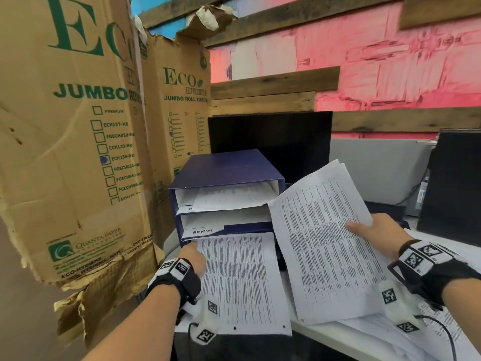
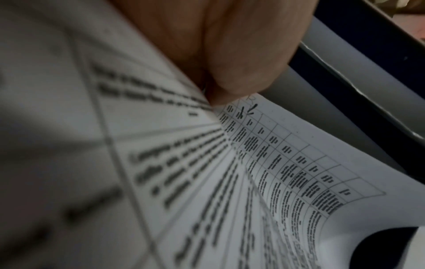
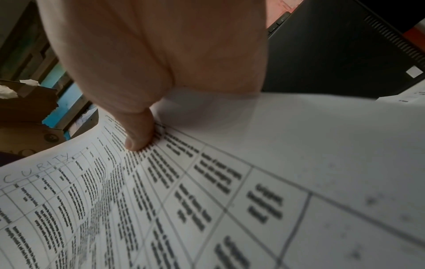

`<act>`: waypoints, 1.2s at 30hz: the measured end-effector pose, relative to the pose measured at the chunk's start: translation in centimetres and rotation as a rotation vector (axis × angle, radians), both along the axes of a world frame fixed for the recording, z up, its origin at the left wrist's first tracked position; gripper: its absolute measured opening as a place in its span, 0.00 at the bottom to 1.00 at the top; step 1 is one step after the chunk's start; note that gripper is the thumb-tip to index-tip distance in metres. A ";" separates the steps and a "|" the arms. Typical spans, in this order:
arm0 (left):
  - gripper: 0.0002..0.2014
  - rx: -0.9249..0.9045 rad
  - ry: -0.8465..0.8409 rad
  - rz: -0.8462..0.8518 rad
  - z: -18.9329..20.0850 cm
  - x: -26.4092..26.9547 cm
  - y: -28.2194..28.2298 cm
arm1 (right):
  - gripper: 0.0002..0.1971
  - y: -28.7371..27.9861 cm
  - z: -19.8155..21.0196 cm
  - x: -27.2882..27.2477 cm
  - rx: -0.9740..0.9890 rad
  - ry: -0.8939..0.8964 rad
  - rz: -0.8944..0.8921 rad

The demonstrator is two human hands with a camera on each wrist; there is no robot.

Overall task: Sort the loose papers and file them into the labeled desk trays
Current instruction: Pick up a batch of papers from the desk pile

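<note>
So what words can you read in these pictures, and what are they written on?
"ECO", "JUMBO", "PREMIUM", "ECH155-ND", "QUANTA PAPER": big cardboard box
"ECO", "JUMBO ROLL TISSUE": second cardboard box
"ADMIN": middle tray label
"CURITY", handwritten, start cut off: sheet in right hand
Printed tables on the sheets, top tray label: too blurred or hidden to read.

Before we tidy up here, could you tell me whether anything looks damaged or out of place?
Yes: the big cardboard box left of the blue desk trays is torn and crumpled along its bottom edge, and loose papers lie untidily at the right.

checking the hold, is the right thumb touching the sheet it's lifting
Touching. The right wrist view shows the right hand's thumb tip pressed flat on the printed sheet.
</note>
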State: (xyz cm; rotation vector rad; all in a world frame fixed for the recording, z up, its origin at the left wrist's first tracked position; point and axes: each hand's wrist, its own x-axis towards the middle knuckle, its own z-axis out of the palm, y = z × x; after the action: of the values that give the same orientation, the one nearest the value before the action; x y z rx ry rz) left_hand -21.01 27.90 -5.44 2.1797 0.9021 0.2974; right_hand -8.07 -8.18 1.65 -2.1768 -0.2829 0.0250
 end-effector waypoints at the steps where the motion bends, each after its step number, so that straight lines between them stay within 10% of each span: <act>1: 0.22 0.006 0.010 0.010 0.3 0.2 -0.1 | 0.15 0.1 0.0 0.0 0.001 -0.004 -0.004; 12: 0.27 -0.175 -0.038 0.037 -0.6 3.1 -0.2 | 0.17 -0.6 -0.7 0.9 0.009 0.008 -0.087; 15: 0.19 0.052 0.150 -0.023 0.9 2.5 -1.7 | 0.18 -0.7 -0.8 1.0 -0.011 0.009 -0.090; 20: 0.35 0.416 0.572 -0.164 1.2 2.1 -1.7 | 0.17 -0.7 -0.8 1.1 -0.021 0.012 -0.094; 26: 0.22 0.667 0.564 -0.247 0.8 2.8 -2.3 | 0.16 -0.4 -1.0 1.4 -0.042 0.001 -0.098; 36: 0.37 0.558 0.656 -0.398 0.4 4.4 -2.7 | 0.19 -1.2 -1.3 1.7 -0.046 0.007 -0.150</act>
State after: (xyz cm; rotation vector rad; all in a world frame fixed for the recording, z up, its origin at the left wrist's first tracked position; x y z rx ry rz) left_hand -16.57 25.24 -5.00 2.9925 0.7368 -0.4425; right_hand -6.35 -9.35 0.40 -2.2381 -0.1149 -0.0456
